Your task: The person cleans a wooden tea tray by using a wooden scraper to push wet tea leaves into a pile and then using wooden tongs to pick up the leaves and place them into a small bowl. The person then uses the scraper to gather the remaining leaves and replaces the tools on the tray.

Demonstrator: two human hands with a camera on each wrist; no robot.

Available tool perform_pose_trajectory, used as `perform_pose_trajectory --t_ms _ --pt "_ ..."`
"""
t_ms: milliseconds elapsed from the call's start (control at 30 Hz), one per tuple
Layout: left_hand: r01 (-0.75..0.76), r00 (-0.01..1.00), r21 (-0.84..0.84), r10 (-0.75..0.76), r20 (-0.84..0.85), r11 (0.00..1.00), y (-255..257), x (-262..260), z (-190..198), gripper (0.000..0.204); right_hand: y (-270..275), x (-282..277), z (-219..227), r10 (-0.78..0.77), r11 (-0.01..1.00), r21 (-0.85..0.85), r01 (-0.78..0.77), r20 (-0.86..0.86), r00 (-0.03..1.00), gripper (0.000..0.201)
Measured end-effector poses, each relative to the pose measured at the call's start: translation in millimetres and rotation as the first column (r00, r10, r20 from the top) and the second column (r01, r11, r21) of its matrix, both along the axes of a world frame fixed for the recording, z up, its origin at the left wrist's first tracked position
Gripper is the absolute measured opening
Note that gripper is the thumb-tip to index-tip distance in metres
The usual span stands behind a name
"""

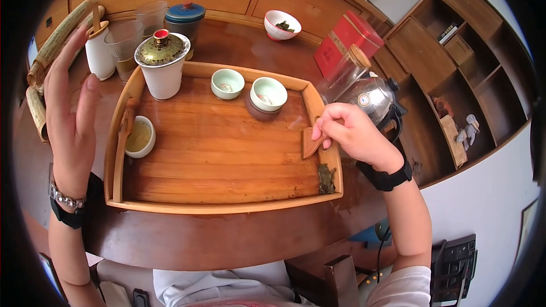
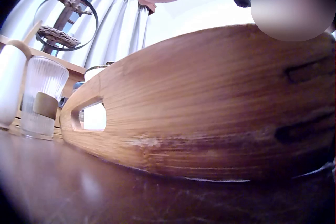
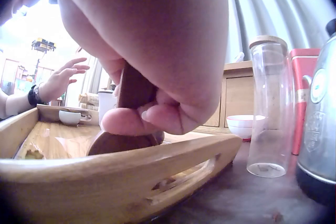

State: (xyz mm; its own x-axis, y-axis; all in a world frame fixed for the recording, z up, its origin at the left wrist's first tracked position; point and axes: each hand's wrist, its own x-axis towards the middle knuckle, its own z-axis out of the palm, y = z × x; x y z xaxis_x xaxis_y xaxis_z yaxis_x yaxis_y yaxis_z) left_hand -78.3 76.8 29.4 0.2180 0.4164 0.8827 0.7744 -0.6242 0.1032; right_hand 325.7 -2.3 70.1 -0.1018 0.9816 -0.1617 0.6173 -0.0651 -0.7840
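A dark polished wooden surface (image 1: 239, 239) carries a large rectangular bamboo tea tray (image 1: 227, 207), with wooden cabinets behind and open shelving off to the right. The right hand (image 1: 352, 133) sits at the tray's right edge, fingers curled and pinching a small flat brown wooden scraper (image 1: 311, 145), whose blade points down onto the tray floor just inside that edge. The left hand (image 1: 71, 108) is raised off the tray's left edge, fingers straight and spread, gripping nothing and well apart from the scraper. A white lidded gaiwan with a gold-patterned lid (image 1: 162, 65) stands in the far left corner of the tray, and two pale celadon cups (image 1: 249, 89) stand along the far edge. A steel electric kettle (image 1: 372, 99) is just behind the right hand, on the surface.
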Motion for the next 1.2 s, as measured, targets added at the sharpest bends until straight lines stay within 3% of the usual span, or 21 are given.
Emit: perform_pose_trajectory --t_ms 400,567,633,733,800,833,900,1033,1100,1167,1200 --pt "0.076 0.997 -0.088 -0.073 0.04 0.993 3 -3 -5 0.041 -8 8 -3 -0.073 0.994 0.082 0.067 0.083 0.994 0.018" --pt "0.064 0.997 -0.066 -0.06 0.053 0.996 2 -3 -3 0.041 -3 4 -8 -0.04 0.988 0.153 0.012 0.181 0.983 0.022" --pt "-0.032 0.997 -0.038 0.029 -0.07 0.999 -1 -3 0 0.041 -1 0 -6 -0.036 0.989 0.147 0.005 0.21 0.977 0.024" --pt "-0.002 1.0 -0.057 0.001 -0.014 0.998 -3 1 1 0.04 4 -10 2 -0.044 0.992 0.122 0.017 0.227 0.973 0.019" --pt "0.007 1.0 -0.073 -0.007 0.004 0.997 -6 6 2 0.039 12 -24 10 -0.167 0.984 0.082 0.159 0.098 0.981 0.022" --pt "0.009 1.0 -0.07 -0.008 0.011 0.997 -7 8 4 0.038 17 -32 15 -0.16 0.985 0.088 0.152 0.095 0.983 0.022" --pt "0.007 1.0 -0.091 -0.007 0.006 0.996 -10 9 6 0.035 30 -45 25 -0.142 0.985 -0.059 0.163 0.268 0.953 0.039" --pt "0.056 0.996 -0.066 -0.051 0.069 0.996 -11 13 8 0.029 56 -60 18 -0.027 0.981 -0.183 0.07 0.23 0.973 0.055" --pt "0.057 0.995 -0.074 -0.051 0.082 0.996 -12 14 9 0.028 65 -63 9 0.031 0.983 -0.186 0.005 0.191 0.981 0.056" --pt "0.057 0.994 -0.078 -0.049 0.099 0.995 -11 13 9 0.027 69 -72 11 0.035 0.983 -0.179 0.032 0.36 0.932 0.053" --pt "0.066 0.994 -0.064 -0.06 0.086 0.996 -10 12 8 0.026 71 -74 11 0.043 0.984 -0.179 0.024 0.363 0.931 0.053"
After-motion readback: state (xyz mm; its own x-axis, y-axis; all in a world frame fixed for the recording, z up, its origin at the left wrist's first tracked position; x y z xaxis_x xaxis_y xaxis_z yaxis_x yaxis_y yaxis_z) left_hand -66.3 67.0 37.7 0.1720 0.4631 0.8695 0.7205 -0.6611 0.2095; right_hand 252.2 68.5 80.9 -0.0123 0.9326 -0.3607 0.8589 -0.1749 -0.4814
